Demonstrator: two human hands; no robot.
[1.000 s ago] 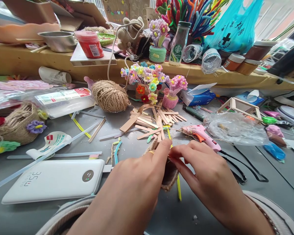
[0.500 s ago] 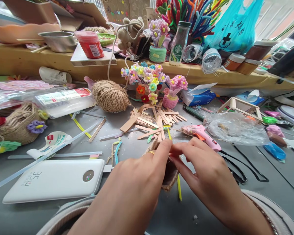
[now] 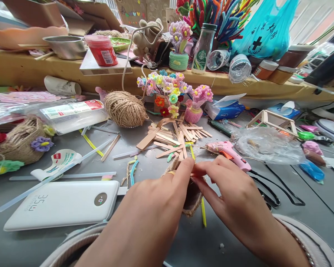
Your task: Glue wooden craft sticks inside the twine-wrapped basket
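Observation:
My left hand (image 3: pixel 158 196) wraps round a small twine-covered holder (image 3: pixel 193 198) low in the middle of the head view, its forefinger pressed on the rim. My right hand (image 3: pixel 233 196) pinches at the same rim with thumb and forefinger, fingertip to fingertip with the left. What the pinch holds is too small to make out. A yellow pipe cleaner (image 3: pixel 203 212) lies under the holder. The pink glue gun (image 3: pixel 228 152) rests just beyond my right hand, and a pile of wooden craft sticks (image 3: pixel 172 137) lies ahead.
A white power bank (image 3: pixel 58 204) lies at the left front, a twine ball (image 3: pixel 125 108) behind it. Pipe-cleaner flower pots (image 3: pixel 169 92) stand mid-table, a clear plastic bag (image 3: pixel 267 146) at the right. Glue sticks (image 3: pixel 61 176) are scattered left. The wooden shelf (image 3: pixel 30 68) behind carries bottles and jars.
My right hand's fingers have drawn slightly closer to my left forefinger on the holder's rim. Otherwise nothing has moved.

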